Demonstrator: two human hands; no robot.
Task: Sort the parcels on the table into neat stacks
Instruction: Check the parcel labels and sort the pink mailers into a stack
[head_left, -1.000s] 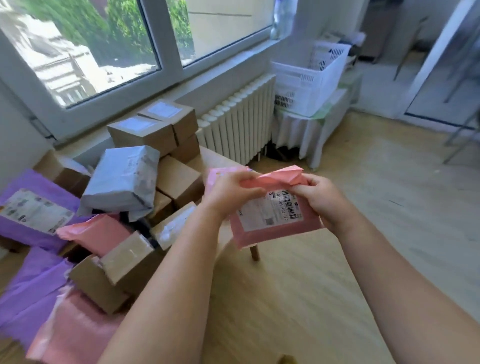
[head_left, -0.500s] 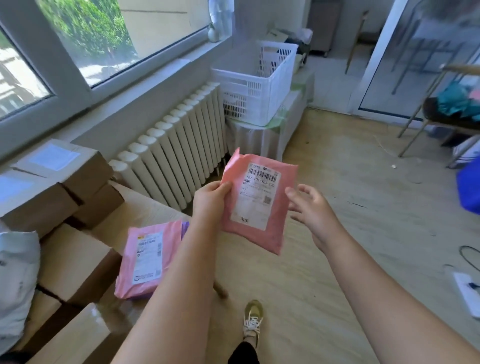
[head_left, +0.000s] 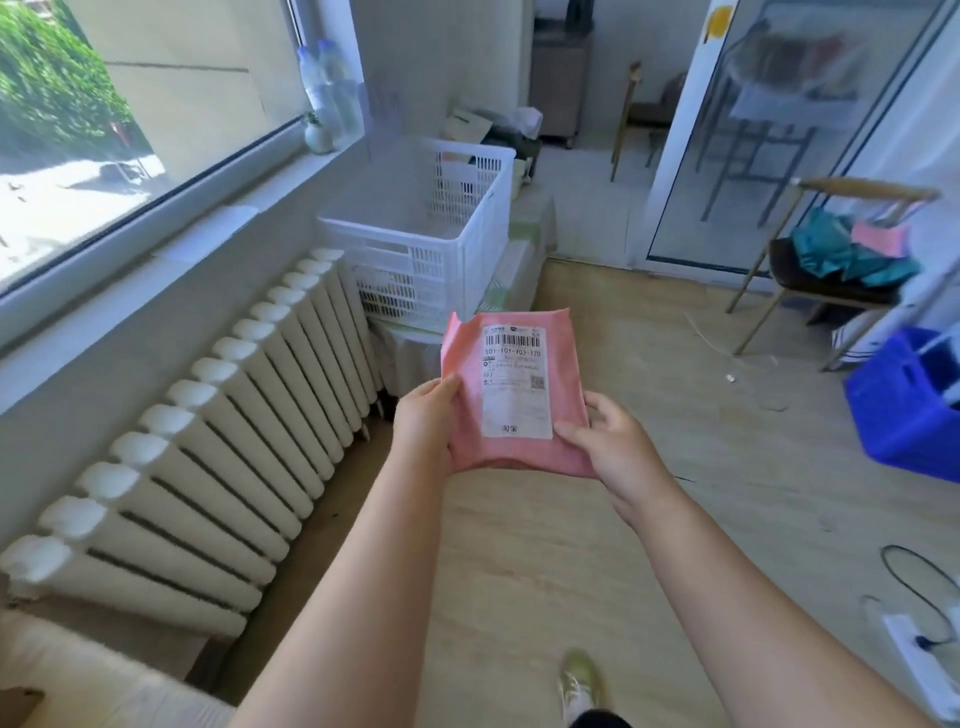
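1. I hold the pink parcel in mid-air over the floor, label up, with my left hand and right hand gripping its sides.
2. I judge this the carrying step; next it needs laying squarely on a matching stack.

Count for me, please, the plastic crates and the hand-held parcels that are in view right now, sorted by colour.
Pink parcel, gripped by the left hand and the right hand: 1
White crate: 1
Blue crate: 1
Total: 3
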